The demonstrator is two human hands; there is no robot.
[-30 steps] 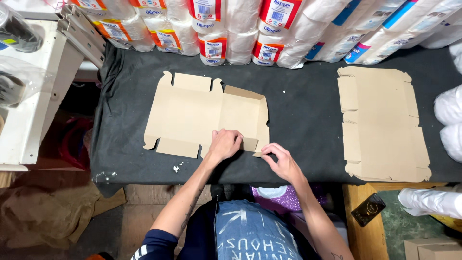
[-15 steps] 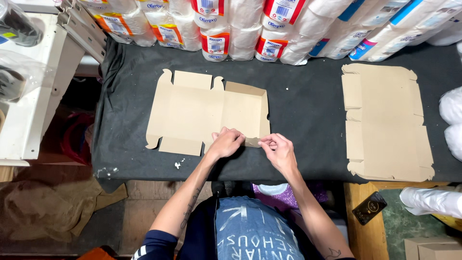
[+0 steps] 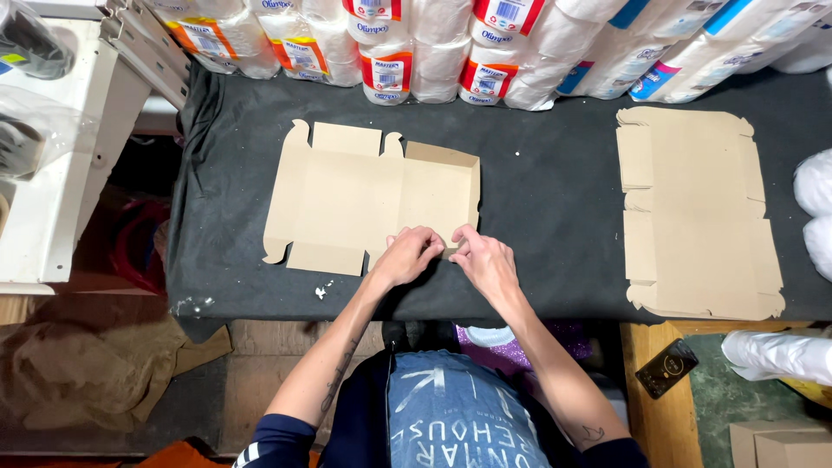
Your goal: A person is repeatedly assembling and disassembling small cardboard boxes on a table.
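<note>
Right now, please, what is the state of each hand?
Left hand: fingers curled, pinching the near edge of the flat cardboard box blank.
Right hand: fingers curled, pinching the same edge beside it.

White paper-roll packs, orange-red labels, line the table's far edge

Single head view, looking straight down, fairly near the table

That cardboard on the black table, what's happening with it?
A person is working on a flat cardboard box blank lying on a dark cloth-covered table. Both the left hand and right hand pinch its near edge, and its right side already stands up. A stack of flat blanks lies to the right, with paper roll packs behind.
</note>
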